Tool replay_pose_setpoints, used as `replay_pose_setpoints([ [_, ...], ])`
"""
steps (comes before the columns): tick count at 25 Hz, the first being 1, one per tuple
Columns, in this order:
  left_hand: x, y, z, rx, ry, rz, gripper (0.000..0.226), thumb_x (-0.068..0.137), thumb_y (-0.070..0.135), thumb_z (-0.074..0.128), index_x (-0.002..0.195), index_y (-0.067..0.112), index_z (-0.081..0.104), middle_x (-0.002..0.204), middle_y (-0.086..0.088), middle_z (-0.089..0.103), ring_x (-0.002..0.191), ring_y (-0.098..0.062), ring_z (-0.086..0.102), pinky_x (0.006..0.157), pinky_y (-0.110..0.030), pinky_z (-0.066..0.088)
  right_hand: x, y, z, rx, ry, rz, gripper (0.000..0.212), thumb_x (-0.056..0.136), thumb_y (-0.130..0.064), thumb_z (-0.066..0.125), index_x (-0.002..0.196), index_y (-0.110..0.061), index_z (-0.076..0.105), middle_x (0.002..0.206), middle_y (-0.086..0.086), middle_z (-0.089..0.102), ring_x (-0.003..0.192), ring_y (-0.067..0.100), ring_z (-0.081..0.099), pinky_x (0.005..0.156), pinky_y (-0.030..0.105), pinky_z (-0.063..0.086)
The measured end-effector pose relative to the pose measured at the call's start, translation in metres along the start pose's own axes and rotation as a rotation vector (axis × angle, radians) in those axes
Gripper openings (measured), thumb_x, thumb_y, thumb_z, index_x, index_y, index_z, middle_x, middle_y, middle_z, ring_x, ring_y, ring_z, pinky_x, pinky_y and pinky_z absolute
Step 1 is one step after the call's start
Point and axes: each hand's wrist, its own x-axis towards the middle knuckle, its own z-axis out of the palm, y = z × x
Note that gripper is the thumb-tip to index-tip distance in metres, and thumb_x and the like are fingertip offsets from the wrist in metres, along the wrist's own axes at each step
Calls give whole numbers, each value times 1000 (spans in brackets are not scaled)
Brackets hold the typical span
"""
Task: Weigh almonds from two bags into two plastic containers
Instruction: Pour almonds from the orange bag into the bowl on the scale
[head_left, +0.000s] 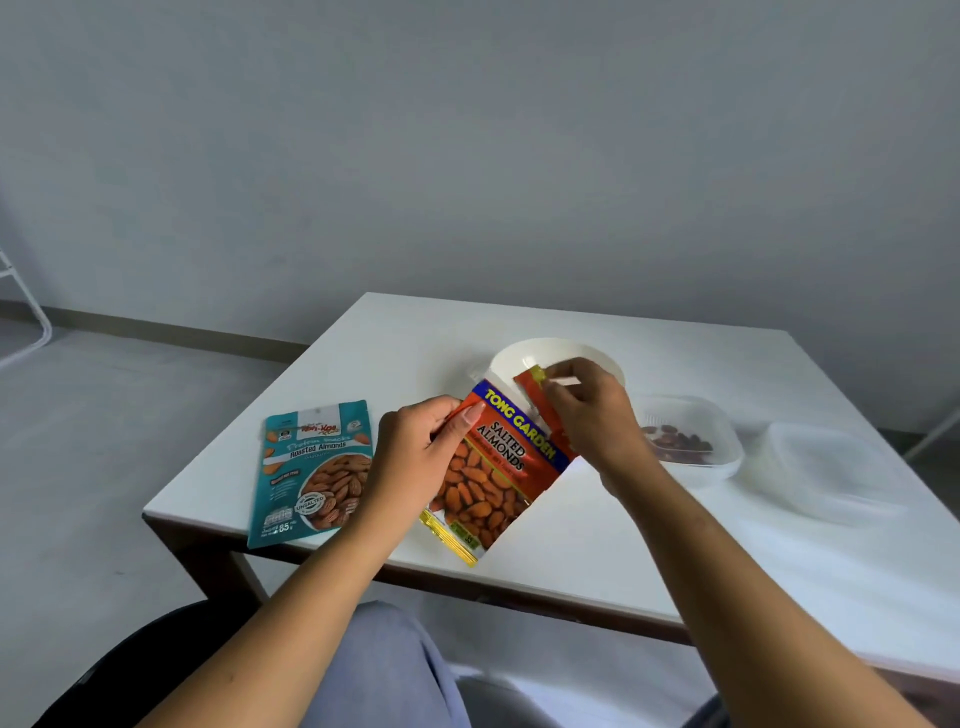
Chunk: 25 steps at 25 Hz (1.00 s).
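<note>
An orange bag of salted almonds (491, 470) is held tilted above the white table (597, 540). My left hand (415, 457) pinches its upper left edge. My right hand (592, 415) grips a strip at the bag's top that is partly torn away. A teal bag of roasted almonds (311, 467) lies flat to the left. Behind the hands stands a white bowl (535, 356). To the right, a clear plastic container (691, 436) holds several almonds, and a second clear container (826, 473) sits beside it.
The table's near edge (467, 574) runs just above my lap. A white metal frame (21, 306) stands on the floor at far left. A thin white leg (935, 431) shows past the table's right side.
</note>
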Motion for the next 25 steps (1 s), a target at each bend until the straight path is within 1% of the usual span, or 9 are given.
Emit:
replay_pose_setpoints([
  [2, 0, -3, -2, -13, 10, -9, 50, 87, 51, 50, 85, 6, 70, 76, 0, 75, 72, -12, 72, 66, -41, 60, -5, -5, -4, -5, -124, -46, 21, 96, -9, 40, 106, -19, 56, 102, 12, 68, 89, 29, 66, 67, 39, 58],
  [4, 4, -5, -6, -25, 36, -24, 52, 86, 53, 49, 83, 6, 68, 76, -1, 75, 72, -14, 72, 68, -43, 60, -6, -7, -13, -25, -202, -35, 29, 95, -9, 38, 96, -12, 67, 101, 9, 69, 92, 27, 65, 68, 37, 59],
  [8, 9, -4, -9, -18, 103, -65, 47, 87, 52, 50, 81, 8, 66, 75, 0, 73, 72, -16, 70, 65, -38, 57, -3, -4, -31, 128, -440, 56, 21, 89, -24, 62, 102, -11, 73, 103, 10, 72, 93, 21, 70, 74, 36, 61],
  [11, 0, 1, -3, -105, 75, -131, 34, 88, 49, 59, 106, 20, 63, 95, 11, 71, 91, -10, 68, 75, -28, 54, 0, -3, -31, 87, -361, -1, 27, 80, -19, 72, 106, -13, 72, 103, 13, 73, 87, 20, 73, 75, 35, 62],
  [13, -10, 5, 4, -155, -49, -219, 85, 71, 57, 73, 140, 26, 35, 125, 16, 55, 117, -4, 55, 94, -23, 46, 1, -7, -27, 161, -255, -24, 27, 81, -11, 72, 107, -8, 71, 101, 15, 73, 74, 16, 74, 69, 26, 61],
  [14, -13, 6, 10, -117, -95, -239, 115, 60, 59, 80, 149, 29, 14, 137, 15, 42, 126, -3, 43, 103, -25, 38, 2, -10, -25, 189, -219, -43, 28, 81, -8, 71, 108, -7, 70, 101, 15, 72, 71, 14, 73, 65, 22, 60],
  [16, -16, 6, 23, -7, -129, -238, 137, 52, 57, 87, 151, 30, -4, 149, 10, 22, 138, -9, 25, 109, -28, 30, 6, -11, -22, 180, -163, -87, 29, 81, -8, 71, 110, -6, 69, 103, 14, 70, 74, 16, 73, 64, 23, 60],
  [21, 18, 0, 17, 59, -89, -182, 102, 53, 47, 87, 136, 27, 32, 135, 1, 42, 129, -20, 37, 96, -29, 39, 13, -2, -20, 329, -85, 19, 29, 87, -25, 66, 95, 2, 69, 93, 19, 72, 79, 28, 74, 82, 40, 59],
  [25, 75, 5, -21, 343, -322, -97, 98, 41, 53, 80, 129, 26, 46, 127, 1, 48, 123, -21, 46, 101, -33, 43, 12, 5, -18, 769, -183, 375, 32, 97, -19, 38, 93, 5, 59, 86, 22, 65, 79, 33, 67, 87, 44, 54],
])
